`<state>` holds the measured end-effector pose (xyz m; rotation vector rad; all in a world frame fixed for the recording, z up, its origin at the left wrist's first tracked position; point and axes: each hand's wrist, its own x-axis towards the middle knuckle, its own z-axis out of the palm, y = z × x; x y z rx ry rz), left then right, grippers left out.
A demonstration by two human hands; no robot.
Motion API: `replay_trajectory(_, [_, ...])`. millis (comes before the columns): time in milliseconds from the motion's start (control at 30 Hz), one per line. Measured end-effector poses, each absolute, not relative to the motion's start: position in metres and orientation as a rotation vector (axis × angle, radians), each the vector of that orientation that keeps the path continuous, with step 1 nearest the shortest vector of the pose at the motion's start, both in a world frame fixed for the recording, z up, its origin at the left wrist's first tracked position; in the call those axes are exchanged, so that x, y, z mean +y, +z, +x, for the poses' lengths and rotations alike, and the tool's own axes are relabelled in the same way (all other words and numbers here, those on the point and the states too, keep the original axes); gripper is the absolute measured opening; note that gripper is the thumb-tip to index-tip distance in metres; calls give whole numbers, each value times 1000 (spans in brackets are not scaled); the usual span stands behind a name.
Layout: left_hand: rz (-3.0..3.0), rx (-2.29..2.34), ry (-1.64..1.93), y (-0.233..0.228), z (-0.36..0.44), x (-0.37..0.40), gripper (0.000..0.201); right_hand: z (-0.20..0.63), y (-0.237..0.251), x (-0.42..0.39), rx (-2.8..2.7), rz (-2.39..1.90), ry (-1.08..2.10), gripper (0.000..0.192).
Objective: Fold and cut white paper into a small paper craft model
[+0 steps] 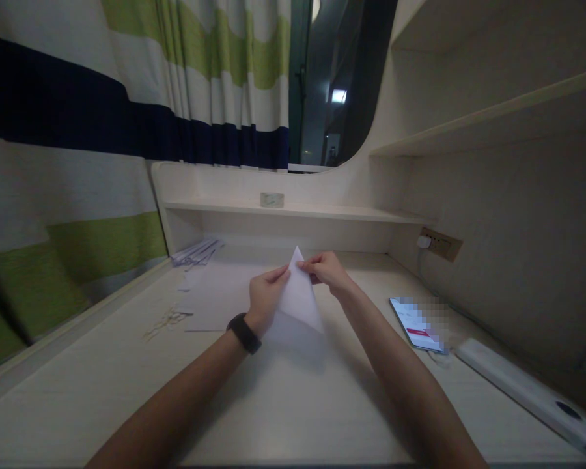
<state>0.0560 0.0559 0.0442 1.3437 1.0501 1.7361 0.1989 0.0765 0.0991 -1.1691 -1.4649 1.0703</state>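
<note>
Left hand (265, 294): forearm extended from near left toward centre, dark band (244, 333) on wrist; fingers closed on left edge of folded white paper (299, 296), thumb near its upper tip.
Right hand (326, 269): forearm extended from near right, wrist bent inward; fingers pinched shut on paper's right edge, close to the point.
Folded white paper: triangular, apex pointed up and far, held between both hands at centre, raised just above the worktop (127, 365); lower edge close to surface, contact not discernible.
Flat white sheet (215, 296): laid on worktop, behind and left of the hands.
Stack of papers (196, 252): far left corner of worktop, beneath low shelf (322, 210).
Small tape-like roll (272, 200): stood on low shelf, centre; contents not discernible.
Phone (413, 319): flat on worktop, right of right forearm, screen lit.
White power strip (522, 384): near right, beside phone.
Wall socket (439, 243): far right, plug inserted.
Striped curtain (78, 130): hung along left side.
</note>
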Motion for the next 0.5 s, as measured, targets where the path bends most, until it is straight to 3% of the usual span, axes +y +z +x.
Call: replay_trajectory(500, [1176, 992, 1708, 42, 53, 61, 30, 187, 68, 70, -1295, -1176, 994, 30])
